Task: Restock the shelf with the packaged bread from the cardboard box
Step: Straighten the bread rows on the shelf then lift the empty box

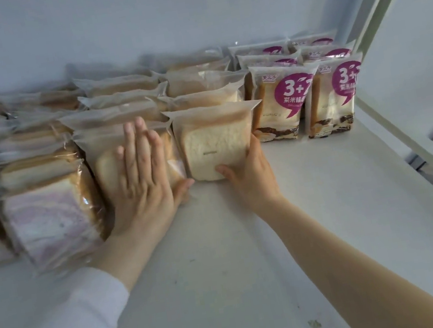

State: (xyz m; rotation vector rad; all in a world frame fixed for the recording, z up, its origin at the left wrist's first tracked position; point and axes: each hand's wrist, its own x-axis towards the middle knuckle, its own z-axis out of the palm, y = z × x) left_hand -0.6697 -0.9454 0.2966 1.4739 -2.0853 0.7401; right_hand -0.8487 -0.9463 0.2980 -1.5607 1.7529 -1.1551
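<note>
Where the white bread pack (pixel 215 146) stands upright heading its row, right hand (pixel 252 180) grips its lower right corner. Left hand (pixel 142 187) presses flat, fingers straight, on neighbouring pack (pixel 107 170). Bare shelf (pixel 223 248) lies in front; purple-label packs (pixel 280 107) stand just right.

The white, flat shelf (pixel 254 257) carries packs of bread standing in rows that run back to its rear wall. At the front of a middle row a clear pack (pixel 215 146) of pale white slices stands upright, facing forward, its top flap sealed. The right hand (pixel 249 178) grips its lower right corner. Just left of it a similar pack (pixel 104 168) stands with the flat left hand (pixel 142 187) pressed on its front. Further left a swirl pack (pixel 49 217) with purple marbling leans back. On the right, printed packs (pixel 280 104) with magenta labels stand upright in two rows.
</note>
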